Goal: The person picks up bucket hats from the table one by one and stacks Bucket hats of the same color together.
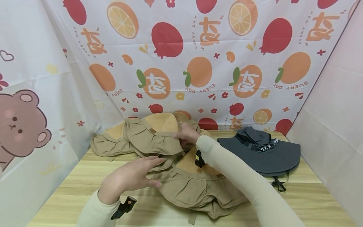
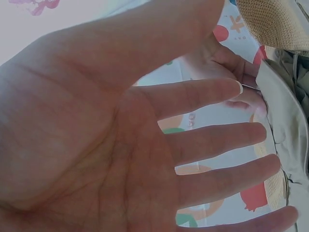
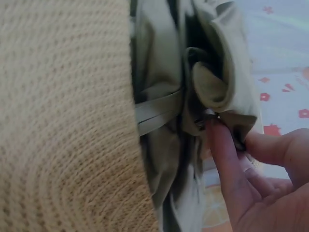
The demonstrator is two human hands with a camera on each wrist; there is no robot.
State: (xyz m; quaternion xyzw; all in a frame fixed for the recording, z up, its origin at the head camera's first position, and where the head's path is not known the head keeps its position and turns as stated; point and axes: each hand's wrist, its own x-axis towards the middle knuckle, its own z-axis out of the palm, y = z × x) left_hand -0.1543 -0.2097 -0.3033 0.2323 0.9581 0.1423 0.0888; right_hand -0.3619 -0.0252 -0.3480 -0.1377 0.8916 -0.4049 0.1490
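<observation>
My right hand (image 1: 188, 134) pinches the khaki cloth brim of a sun hat (image 1: 154, 138) with a woven straw crown, at the back of the table. In the right wrist view, thumb and forefinger hold the folded cloth edge (image 3: 231, 92), and a straw crown (image 3: 67, 116) fills the left side. My left hand (image 1: 131, 175) hovers palm inward with fingers spread, holding nothing; the left wrist view shows its bare palm (image 2: 120, 159). Just right of it lies another straw-and-khaki sun hat (image 1: 190, 189), its brim creased, partly covered by my right forearm.
A similar straw-crowned hat (image 1: 110, 138) lies at the back left, overlapped by the held one. Dark grey wide-brimmed hats (image 1: 275, 159), seemingly stacked, sit at the right with a black cord (image 1: 279, 184) hanging down. Fruit-printed cloth (image 1: 181, 69) walls the back of the wooden table (image 1: 71, 189).
</observation>
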